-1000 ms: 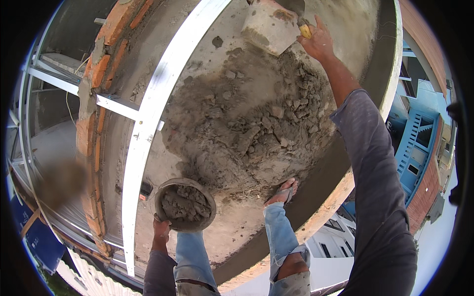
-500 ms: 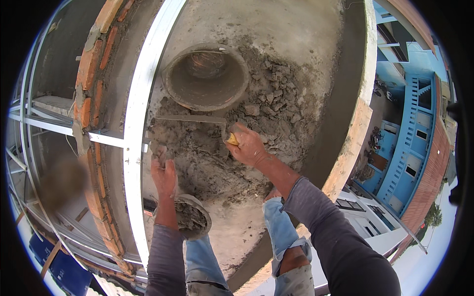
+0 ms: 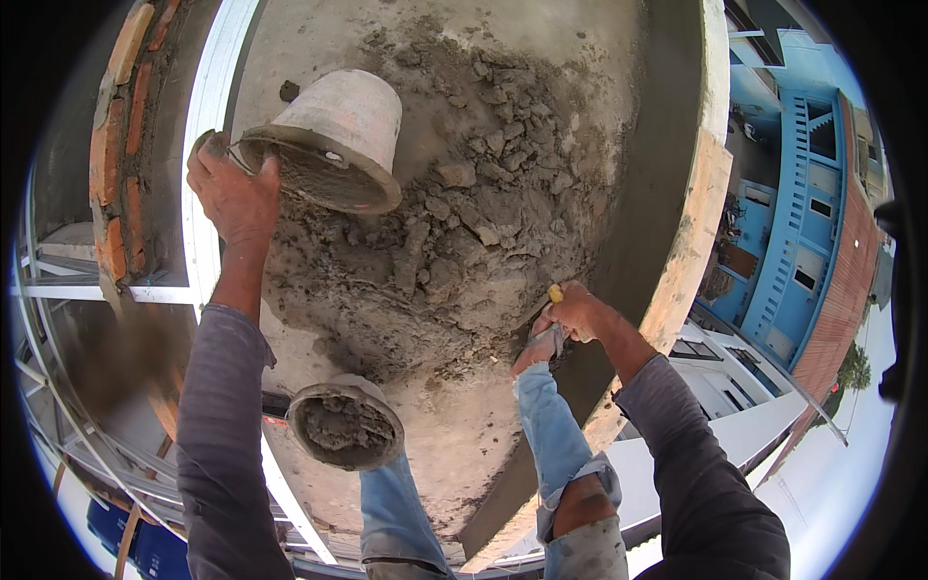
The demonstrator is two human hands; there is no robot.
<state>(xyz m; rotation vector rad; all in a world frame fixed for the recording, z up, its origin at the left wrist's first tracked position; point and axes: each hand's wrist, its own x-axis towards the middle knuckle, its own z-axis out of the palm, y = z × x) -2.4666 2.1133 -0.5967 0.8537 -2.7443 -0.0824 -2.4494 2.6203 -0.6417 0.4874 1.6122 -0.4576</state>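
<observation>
My left hand (image 3: 235, 188) is closed on the rim of a large grey bucket (image 3: 343, 111), thumb inside and fingers outside. The bucket is tipped over the mortar, its mouth tilted towards me. My right hand (image 3: 578, 311), near my right foot (image 3: 538, 350), grips a trowel by its yellow handle (image 3: 555, 293); most of the blade is hidden. Between the hands spreads a heap of lumpy grey mortar (image 3: 464, 222) on the floor. A smaller bucket (image 3: 346, 425) with mortar inside stands nearer to me, in front of my left leg.
A white metal beam (image 3: 208, 116) runs along the left, with a brick wall (image 3: 114, 145) beyond it. On the right, a wet grey strip (image 3: 650, 193) lies beside a wooden board (image 3: 688, 242). Blue buildings (image 3: 797, 242) show far below.
My left hand has moved up from beside the small bucket and taken hold of the large bucket, which is now tipped. My right hand has moved right and nearer with the trowel.
</observation>
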